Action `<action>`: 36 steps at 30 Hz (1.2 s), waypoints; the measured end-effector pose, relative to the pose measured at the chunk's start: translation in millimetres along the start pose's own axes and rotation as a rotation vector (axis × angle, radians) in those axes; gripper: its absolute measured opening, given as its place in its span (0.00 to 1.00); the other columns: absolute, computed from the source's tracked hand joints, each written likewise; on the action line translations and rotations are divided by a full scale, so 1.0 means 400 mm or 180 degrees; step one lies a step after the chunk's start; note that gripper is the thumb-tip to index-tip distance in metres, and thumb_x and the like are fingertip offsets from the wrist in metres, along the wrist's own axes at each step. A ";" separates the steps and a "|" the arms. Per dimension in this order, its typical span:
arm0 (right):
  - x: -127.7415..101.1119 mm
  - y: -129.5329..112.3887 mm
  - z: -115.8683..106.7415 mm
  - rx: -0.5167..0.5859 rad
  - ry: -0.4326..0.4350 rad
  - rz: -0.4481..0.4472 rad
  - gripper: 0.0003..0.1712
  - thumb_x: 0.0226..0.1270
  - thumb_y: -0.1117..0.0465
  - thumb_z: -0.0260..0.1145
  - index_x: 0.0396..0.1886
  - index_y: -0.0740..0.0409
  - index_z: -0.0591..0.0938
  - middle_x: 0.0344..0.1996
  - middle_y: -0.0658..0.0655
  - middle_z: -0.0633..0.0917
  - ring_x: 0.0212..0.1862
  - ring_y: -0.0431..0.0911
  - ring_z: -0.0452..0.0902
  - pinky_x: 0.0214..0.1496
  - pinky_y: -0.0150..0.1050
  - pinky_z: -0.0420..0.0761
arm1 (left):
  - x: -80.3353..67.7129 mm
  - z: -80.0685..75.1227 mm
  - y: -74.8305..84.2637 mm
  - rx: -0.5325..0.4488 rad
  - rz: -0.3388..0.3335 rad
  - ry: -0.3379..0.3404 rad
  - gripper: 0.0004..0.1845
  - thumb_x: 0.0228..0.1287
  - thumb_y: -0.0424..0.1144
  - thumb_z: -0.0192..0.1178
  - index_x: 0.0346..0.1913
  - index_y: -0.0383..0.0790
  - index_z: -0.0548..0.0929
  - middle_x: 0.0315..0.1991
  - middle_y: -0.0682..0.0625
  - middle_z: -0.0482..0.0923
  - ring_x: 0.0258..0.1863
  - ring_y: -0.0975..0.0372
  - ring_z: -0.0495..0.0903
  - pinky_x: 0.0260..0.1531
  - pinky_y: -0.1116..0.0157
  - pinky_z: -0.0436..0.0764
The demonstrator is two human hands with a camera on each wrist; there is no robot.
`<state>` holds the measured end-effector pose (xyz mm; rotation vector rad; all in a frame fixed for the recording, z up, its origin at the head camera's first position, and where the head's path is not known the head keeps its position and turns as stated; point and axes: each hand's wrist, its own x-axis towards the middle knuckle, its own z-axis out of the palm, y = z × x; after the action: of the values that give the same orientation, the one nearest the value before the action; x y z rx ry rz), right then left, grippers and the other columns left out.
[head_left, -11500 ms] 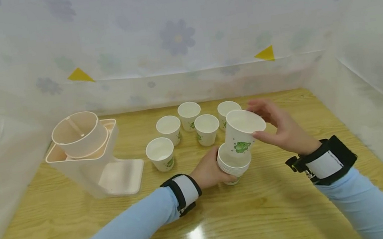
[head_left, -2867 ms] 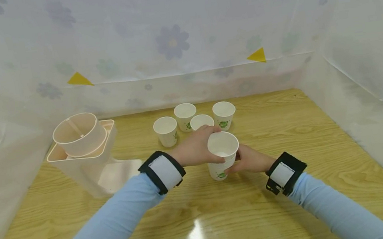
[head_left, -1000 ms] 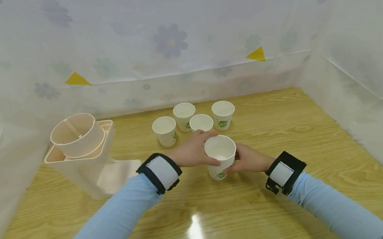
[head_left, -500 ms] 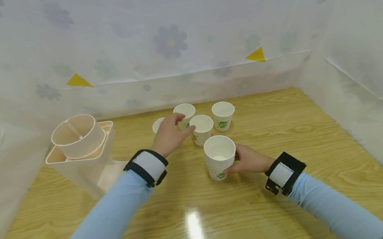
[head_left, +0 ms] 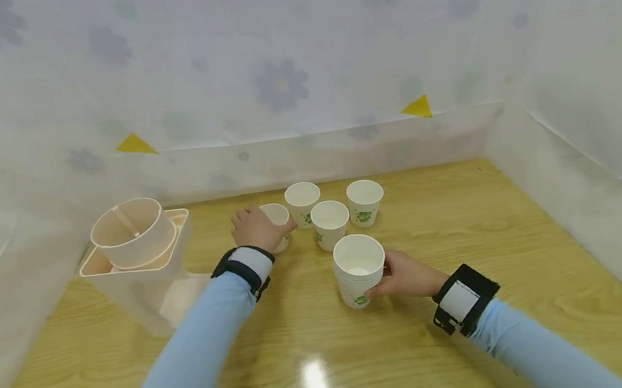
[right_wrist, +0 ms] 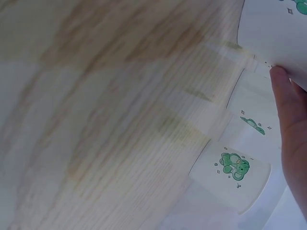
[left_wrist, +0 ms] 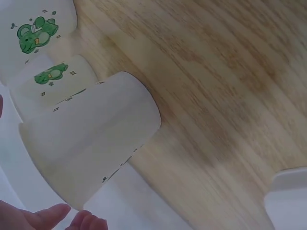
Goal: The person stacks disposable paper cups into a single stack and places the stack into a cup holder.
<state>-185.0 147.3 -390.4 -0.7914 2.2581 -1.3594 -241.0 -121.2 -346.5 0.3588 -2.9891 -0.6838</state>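
A stack of white paper cups (head_left: 359, 273) with green prints stands on the wooden table (head_left: 467, 213). My right hand (head_left: 397, 272) holds the stack from its right side; in the right wrist view a finger (right_wrist: 290, 120) lies along the stack (right_wrist: 278, 28). My left hand (head_left: 265, 225) reaches further back and wraps round the leftmost loose cup (head_left: 278, 214). The left wrist view shows that cup (left_wrist: 91, 153) close up, with my fingertips (left_wrist: 53, 215) at its rim. Three more single cups (head_left: 330, 223) (head_left: 303, 200) (head_left: 365, 201) stand upright behind the stack.
A beige plastic cup dispenser (head_left: 136, 256) with a round holder on top stands at the left, its base (left_wrist: 288, 196) near my left hand. White flowered sheets (head_left: 296, 78) wall in the back and both sides of the table.
My left hand let go of the stack's top, moved back and left over the loose cups, and closed round the leftmost one. My right hand stayed on the stack.
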 end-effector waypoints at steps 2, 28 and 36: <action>-0.001 0.001 0.000 0.0001 0.0007 -0.0004 0.43 0.49 0.60 0.74 0.63 0.66 0.64 0.57 0.67 0.74 0.56 0.55 0.73 0.54 0.41 0.76 | 0.004 0.006 -0.003 0.0002 -0.0007 -0.0023 0.48 0.46 0.65 0.63 0.60 0.29 0.64 0.55 0.34 0.66 0.56 0.45 0.64 0.55 0.49 0.69; 0.028 0.007 -0.016 0.0031 0.0041 -0.0008 0.43 0.50 0.61 0.73 0.65 0.64 0.63 0.59 0.65 0.73 0.59 0.56 0.71 0.57 0.45 0.75 | 0.004 -0.039 -0.046 -0.0833 0.0286 -0.0262 0.43 0.55 0.46 0.63 0.68 0.30 0.56 0.64 0.33 0.63 0.64 0.42 0.60 0.62 0.48 0.67; 0.039 0.004 -0.021 0.0013 0.0079 -0.0020 0.42 0.49 0.62 0.74 0.63 0.64 0.65 0.58 0.65 0.74 0.58 0.55 0.72 0.56 0.45 0.75 | -0.014 -0.072 -0.044 -0.1119 0.0719 -0.0259 0.43 0.51 0.48 0.66 0.67 0.33 0.59 0.64 0.37 0.65 0.62 0.46 0.66 0.60 0.49 0.69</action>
<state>-202.4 143.6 -388.6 -0.7851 2.2729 -1.3836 -228.8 -147.5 -328.4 -0.0263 -2.8364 -1.1907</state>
